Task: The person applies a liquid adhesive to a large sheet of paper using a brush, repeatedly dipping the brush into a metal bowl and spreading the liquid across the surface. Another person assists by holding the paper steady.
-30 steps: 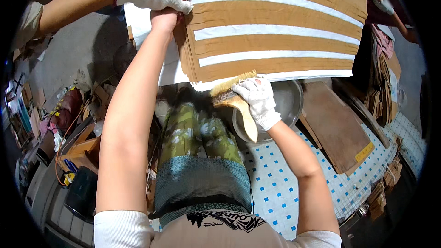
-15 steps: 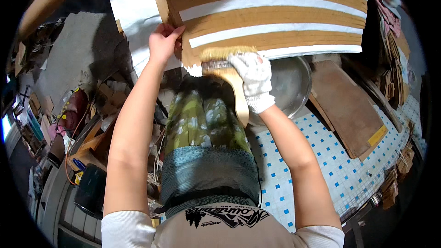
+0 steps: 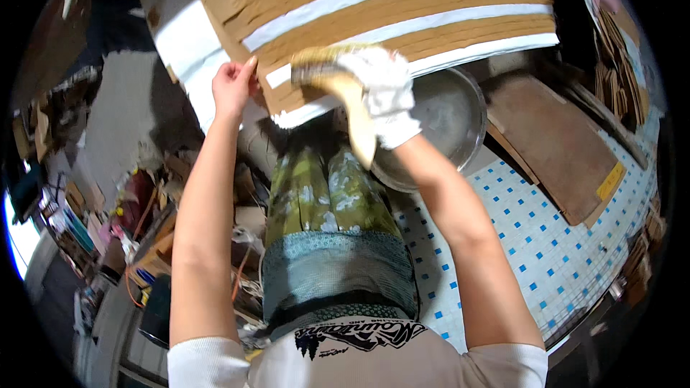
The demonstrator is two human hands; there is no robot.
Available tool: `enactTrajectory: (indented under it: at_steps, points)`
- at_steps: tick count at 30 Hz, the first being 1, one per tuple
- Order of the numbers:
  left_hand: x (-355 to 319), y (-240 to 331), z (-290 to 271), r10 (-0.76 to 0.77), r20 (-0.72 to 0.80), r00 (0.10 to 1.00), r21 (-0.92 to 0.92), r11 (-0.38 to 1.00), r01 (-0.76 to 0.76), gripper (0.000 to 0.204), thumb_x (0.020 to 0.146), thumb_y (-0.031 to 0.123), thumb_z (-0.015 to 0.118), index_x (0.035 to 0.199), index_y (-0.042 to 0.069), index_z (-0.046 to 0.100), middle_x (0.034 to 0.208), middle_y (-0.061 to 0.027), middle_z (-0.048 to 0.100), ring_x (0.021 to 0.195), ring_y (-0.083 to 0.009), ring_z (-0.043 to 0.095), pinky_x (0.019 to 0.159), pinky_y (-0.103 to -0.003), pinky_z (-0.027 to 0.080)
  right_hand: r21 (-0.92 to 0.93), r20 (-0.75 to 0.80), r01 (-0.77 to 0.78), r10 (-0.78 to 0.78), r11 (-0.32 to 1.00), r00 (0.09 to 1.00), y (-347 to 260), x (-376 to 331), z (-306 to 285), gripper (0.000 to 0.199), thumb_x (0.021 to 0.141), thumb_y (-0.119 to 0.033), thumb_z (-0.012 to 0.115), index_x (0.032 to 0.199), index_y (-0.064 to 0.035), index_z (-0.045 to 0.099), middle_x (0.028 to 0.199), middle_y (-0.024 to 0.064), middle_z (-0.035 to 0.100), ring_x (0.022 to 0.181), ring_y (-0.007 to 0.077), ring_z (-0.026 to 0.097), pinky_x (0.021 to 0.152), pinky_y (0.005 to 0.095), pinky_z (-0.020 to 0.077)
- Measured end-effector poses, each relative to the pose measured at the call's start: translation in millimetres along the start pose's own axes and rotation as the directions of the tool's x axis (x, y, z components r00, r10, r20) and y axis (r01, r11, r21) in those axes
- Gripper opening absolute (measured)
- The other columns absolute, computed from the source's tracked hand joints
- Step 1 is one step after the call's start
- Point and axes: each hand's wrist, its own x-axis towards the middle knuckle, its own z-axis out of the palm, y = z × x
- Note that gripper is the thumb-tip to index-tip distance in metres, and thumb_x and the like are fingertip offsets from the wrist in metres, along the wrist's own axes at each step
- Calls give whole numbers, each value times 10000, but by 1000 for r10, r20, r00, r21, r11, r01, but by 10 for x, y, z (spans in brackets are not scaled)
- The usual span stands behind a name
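My right hand (image 3: 384, 90), in a white knitted glove, is closed round a wide flat brush (image 3: 353, 111) with a pale wooden handle. Its bristles lie over the near left part of a spread of overlapping brown sheets (image 3: 302, 11) crossed by white strips (image 3: 402, 26). At the left edge of these sheets, my bare left hand (image 3: 234, 90) pinches the brown border between thumb and fingers. White paper (image 3: 190, 39) shows under the sheets on the left. The glove covers part of the brush head, and motion blurs it slightly.
A round metal basin (image 3: 471, 118) stands under the near edge, right of my legs. Brown boards (image 3: 553, 147) lie on the blue-and-white tiled surface (image 3: 528, 248). Stacked brown sheets (image 3: 618, 72) stand far right. Clutter and a dark cylindrical container (image 3: 156, 312) lie left.
Another person's gloved hand and forearm have left the upper left. The view has shifted, and the brush has moved up and left over the sheets. My left hand keeps its pinch.
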Motion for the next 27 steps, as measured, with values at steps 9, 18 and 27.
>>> enactTrajectory:
  at_steps: [9, 18, 27]
  points:
    - [177, 27, -531, -131, -10, 991, 76, 988, 132, 327, 921, 316, 749, 884, 82, 524, 735, -47, 635, 574, -131, 613, 483, -249, 441, 574, 72, -300, 318, 762, 945, -525, -773, 534, 214, 850, -212, 672, 1047, -158, 734, 909, 87, 710, 835, 276, 673, 755, 379, 544]
    - [340, 355, -1140, -214, -26, 976, 125, 968, 216, 302, 956, 336, 704, 893, 128, 493, 711, -9, 617, 622, -134, 612, 518, -247, 418, -46, 56, -918, 918, 394, 392, 442, -384, -40, 509, 945, -548, 612, 595, -179, 626, 669, 69, 649, 553, 212, 618, 440, 380, 466]
    - [525, 614, -1671, -295, -133, 946, 224, 921, 319, 319, 949, 392, 699, 924, 134, 513, 764, -4, 624, 677, -151, 621, 573, -309, 455, 239, 225, -517, 472, 822, 853, -605, -346, 545, 286, 1010, -267, 511, 1274, -261, 621, 829, 18, 564, 550, 138, 531, 446, 303, 475]
